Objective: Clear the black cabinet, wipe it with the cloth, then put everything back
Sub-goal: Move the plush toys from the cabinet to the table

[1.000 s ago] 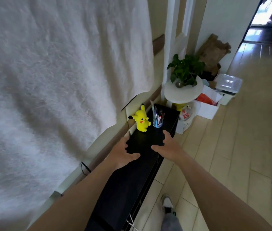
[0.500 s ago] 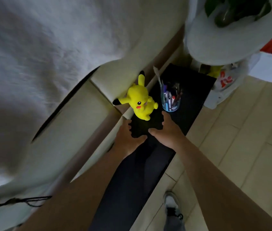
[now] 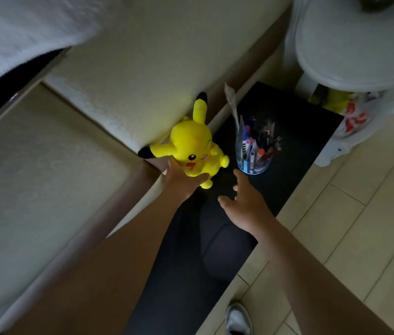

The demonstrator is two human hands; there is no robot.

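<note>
Gripping yellow plush toy (image 3: 191, 146) low on body, left grip (image 3: 181, 181) has thumb across front, fingers curled behind. Toy is bright yellow with black-tipped ears, red cheek and black eye. It sits tilted at wall-side edge of black cabinet (image 3: 287, 131), toward far end; cannot tell if it rests on top. Right grip (image 3: 244, 201) spread wide, holding nothing, above cabinet just short of clear cup of pens (image 3: 254, 153), which stands just beside toy. Cabinet top long, narrow, matte black.

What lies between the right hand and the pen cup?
Nothing: in the head view only bare black cabinet top separates the right hand from the pen cup. The left hand grips the yellow plush.
</note>
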